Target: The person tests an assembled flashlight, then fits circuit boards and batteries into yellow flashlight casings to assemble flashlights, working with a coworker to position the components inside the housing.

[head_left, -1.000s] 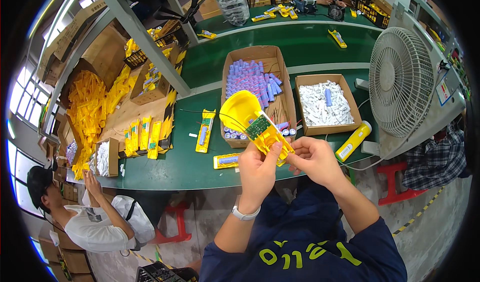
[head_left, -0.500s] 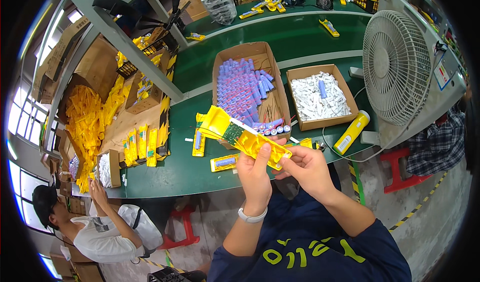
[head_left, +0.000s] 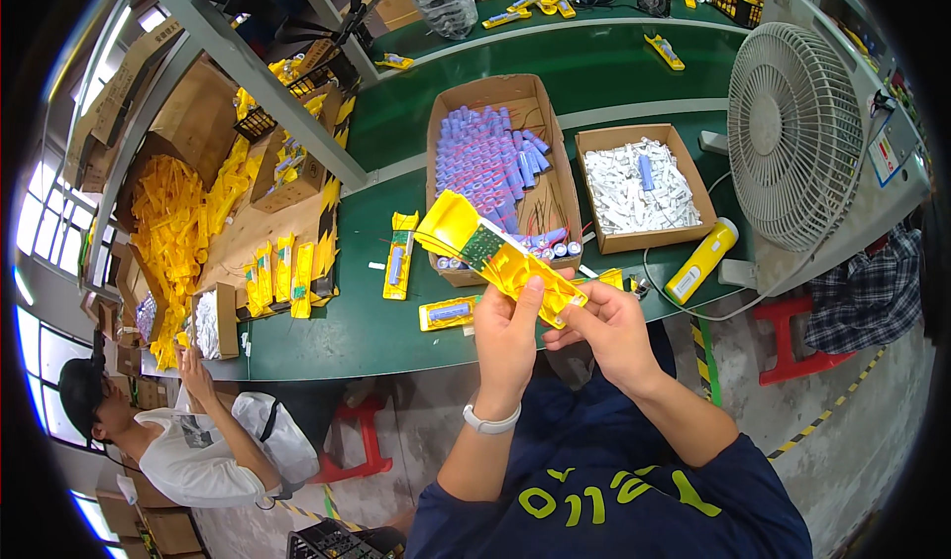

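Both of my hands hold a yellow plastic casing (head_left: 525, 279) above the front edge of the green table. A green circuit board (head_left: 482, 246) with thin wires sits in it. My left hand (head_left: 507, 346) grips the casing from below, thumb along its inside. At the near end, fingers of my right hand (head_left: 609, 331) pinch its edge; whether they hold any small part is hidden. Two similar casings, each with a purple battery cell, lie on the table: one upright in view (head_left: 399, 257), one crosswise (head_left: 449, 313) beside my left hand. Another casing (head_left: 609, 279) is partly hidden beyond my right hand.
Ahead stands a cardboard box (head_left: 562, 187) of purple cells (head_left: 482, 153); right of it, a box (head_left: 666, 239) of white pieces. A yellow cylinder (head_left: 702, 262) and a large fan (head_left: 792, 133) stand at the right. A co-worker (head_left: 188, 450) sits at left near piled yellow casings (head_left: 168, 222).
The casing has shifted slightly right and down in the view, still in both hands. My right fingers stay at its near end. The whole view has shifted a little.
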`<state>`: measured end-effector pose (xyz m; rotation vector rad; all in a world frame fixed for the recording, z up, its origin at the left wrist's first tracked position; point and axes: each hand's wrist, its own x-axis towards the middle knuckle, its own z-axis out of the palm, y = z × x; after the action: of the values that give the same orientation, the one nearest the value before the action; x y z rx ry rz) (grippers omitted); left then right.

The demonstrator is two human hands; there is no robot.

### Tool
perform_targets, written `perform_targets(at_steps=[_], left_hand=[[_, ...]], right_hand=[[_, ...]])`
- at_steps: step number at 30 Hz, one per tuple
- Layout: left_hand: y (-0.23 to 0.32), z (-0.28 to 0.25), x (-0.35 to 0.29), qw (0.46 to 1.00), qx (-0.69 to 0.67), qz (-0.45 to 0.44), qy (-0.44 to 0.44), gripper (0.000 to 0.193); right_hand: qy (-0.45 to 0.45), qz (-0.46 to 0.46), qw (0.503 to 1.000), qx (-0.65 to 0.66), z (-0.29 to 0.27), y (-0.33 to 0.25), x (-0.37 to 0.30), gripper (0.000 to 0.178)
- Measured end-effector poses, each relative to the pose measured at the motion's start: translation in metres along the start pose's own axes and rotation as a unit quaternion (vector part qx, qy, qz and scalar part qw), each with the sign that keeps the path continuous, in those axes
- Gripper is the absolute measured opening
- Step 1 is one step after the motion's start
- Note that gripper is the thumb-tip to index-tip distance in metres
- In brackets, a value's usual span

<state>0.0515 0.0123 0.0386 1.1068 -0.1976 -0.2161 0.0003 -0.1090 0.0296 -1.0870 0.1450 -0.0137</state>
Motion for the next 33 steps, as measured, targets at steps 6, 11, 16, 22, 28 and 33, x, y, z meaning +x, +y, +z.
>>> perform_targets(at_steps=[6,11,16,22,28,33], left_hand=[[0.005,-0.006,-0.003,0.999,0.048,0.023,0.012,0.027],[0.008,-0.01,-0.006,0.996,0.066,0.045,0.032,0.029],[0.013,-0.008,-0.009,0.993,0.107,0.044,0.015,0.032],[0.02,0.002,-0.008,0.99,0.137,0.039,-0.006,0.035],[0.022,0.007,-0.007,0.986,0.156,0.052,0.015,0.035],[0.026,0.011,-0.006,0.989,0.136,0.035,0.036,0.024]], right_hand=[[0.026,-0.008,1.0,-0.002,-0.003,-0.001,0.0,0.014],[0.027,-0.01,1.0,0.002,-0.003,0.001,0.0,0.014],[0.031,-0.027,0.999,0.013,0.0,0.003,-0.001,0.013],[0.016,-0.03,0.999,0.001,-0.002,0.002,-0.003,0.019],[0.016,-0.036,0.999,0.002,-0.002,0.005,-0.004,0.019],[0.024,-0.04,0.999,0.016,0.0,0.002,-0.007,0.017]])
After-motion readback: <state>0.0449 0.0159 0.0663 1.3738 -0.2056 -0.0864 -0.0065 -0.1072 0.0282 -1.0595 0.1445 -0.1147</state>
